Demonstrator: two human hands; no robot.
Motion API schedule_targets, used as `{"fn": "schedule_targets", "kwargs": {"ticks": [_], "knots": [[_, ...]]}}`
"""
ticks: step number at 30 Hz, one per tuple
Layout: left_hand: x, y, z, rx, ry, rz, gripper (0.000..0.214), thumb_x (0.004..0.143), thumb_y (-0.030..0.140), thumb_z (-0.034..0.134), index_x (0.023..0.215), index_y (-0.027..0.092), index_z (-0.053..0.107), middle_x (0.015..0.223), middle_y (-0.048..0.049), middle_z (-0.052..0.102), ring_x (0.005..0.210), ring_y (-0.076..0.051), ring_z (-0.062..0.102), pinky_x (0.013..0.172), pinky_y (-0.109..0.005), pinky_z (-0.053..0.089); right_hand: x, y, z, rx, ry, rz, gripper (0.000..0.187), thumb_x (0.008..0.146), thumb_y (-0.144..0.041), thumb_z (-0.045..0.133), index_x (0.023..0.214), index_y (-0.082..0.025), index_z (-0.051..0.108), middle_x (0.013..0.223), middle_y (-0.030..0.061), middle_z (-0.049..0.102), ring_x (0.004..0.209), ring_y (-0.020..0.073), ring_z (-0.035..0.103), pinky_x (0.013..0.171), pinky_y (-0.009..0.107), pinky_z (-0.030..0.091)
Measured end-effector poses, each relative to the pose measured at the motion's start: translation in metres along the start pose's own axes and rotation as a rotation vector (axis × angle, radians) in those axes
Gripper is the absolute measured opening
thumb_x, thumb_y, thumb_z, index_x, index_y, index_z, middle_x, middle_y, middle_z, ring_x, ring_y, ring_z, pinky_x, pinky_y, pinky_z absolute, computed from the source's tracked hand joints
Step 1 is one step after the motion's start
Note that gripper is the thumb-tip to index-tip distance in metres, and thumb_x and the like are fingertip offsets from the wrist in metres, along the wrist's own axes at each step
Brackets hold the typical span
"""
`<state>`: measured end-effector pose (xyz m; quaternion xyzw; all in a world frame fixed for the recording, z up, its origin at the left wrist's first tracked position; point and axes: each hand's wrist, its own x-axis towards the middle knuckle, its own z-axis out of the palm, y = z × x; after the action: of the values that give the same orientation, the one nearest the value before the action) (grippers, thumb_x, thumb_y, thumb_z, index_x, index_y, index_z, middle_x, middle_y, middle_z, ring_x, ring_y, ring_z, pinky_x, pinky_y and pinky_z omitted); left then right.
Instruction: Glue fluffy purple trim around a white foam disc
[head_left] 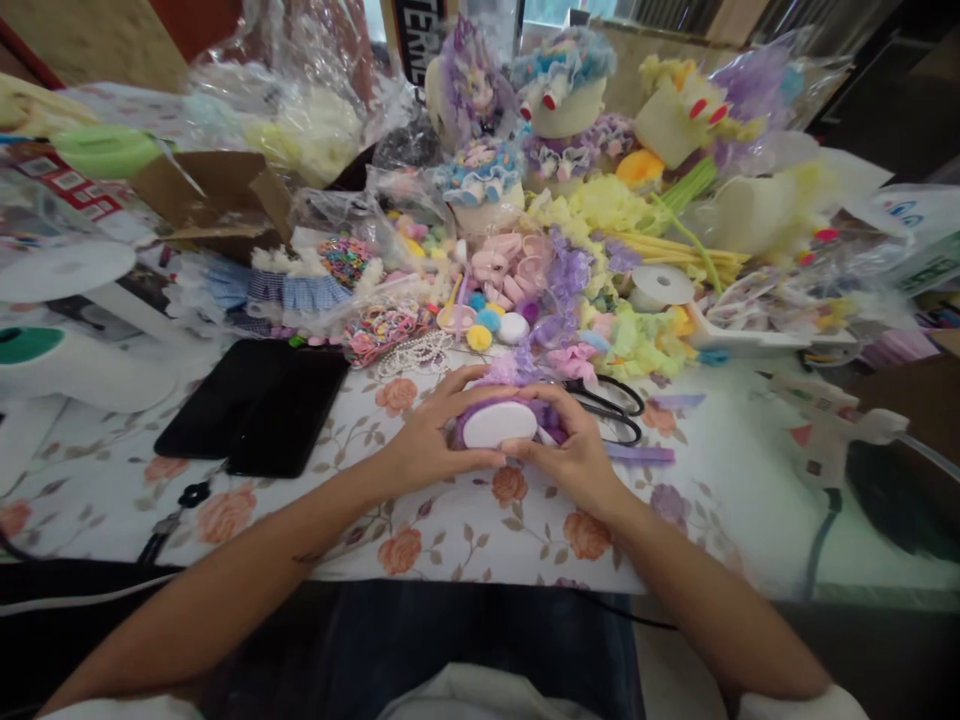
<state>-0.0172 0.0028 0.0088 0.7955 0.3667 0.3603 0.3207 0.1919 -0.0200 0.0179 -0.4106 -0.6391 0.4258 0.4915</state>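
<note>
Between my two hands, just above the flowered tablecloth, is a purple ruffled piece with a white oval base (499, 426) turned toward me. My left hand (431, 430) wraps its left side, thumb along the lower edge and fingers over the top. From the right, my right hand (566, 440) grips it, with the thumb on the lower rim. The far side of the piece is hidden behind the white oval. Beside my right hand lie black-handled scissors (619, 408) and a strip of purple ribbon (641, 454).
Two dark phones (289, 415) lie at left. A glue gun (825, 435) rests at right with its cord. Behind are pompoms (480, 338), coloured rubber bands (386, 330), a ribbon spool (661, 287), a cardboard box (217, 200) and ruffled decorated dolls (480, 185).
</note>
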Motion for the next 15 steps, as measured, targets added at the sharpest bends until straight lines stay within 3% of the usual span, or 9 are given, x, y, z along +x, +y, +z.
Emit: {"fn": "schedule_targets", "kwargs": {"ticks": [4, 9, 15], "knots": [[-0.001, -0.001, 0.003, -0.100, 0.053, -0.027, 0.060, 0.074, 0.044, 0.080, 0.130, 0.031, 0.063, 0.128, -0.0084, 0.067, 0.132, -0.031, 0.051, 0.112, -0.049, 0.042, 0.000, 0.000, 0.000, -0.093, 0.011, -0.051, 0.036, 0.076, -0.025, 0.078, 0.107, -0.025, 0.061, 0.109, 0.0032, 0.067, 0.100, 0.0204, 0.064, 0.091, 0.036, 0.051], [0.007, 0.003, 0.008, -0.311, 0.104, -0.037, 0.035, 0.078, 0.037, 0.078, 0.110, 0.024, 0.074, 0.105, -0.0083, 0.073, 0.099, -0.022, 0.067, 0.090, -0.035, 0.056, 0.000, 0.003, 0.000, -0.153, 0.011, -0.105, 0.031, 0.078, -0.022, 0.075, 0.105, -0.026, 0.061, 0.107, 0.0037, 0.068, 0.100, 0.0215, 0.064, 0.092, 0.038, 0.051], [0.011, 0.006, 0.008, -0.310, 0.125, -0.068, 0.032, 0.075, 0.041, 0.079, 0.102, 0.023, 0.077, 0.097, -0.0078, 0.073, 0.096, -0.022, 0.066, 0.088, -0.036, 0.055, -0.002, 0.006, 0.002, -0.189, 0.020, -0.107, 0.029, 0.079, -0.024, 0.074, 0.106, -0.026, 0.062, 0.107, 0.0036, 0.069, 0.096, 0.0214, 0.065, 0.088, 0.037, 0.052]]}}
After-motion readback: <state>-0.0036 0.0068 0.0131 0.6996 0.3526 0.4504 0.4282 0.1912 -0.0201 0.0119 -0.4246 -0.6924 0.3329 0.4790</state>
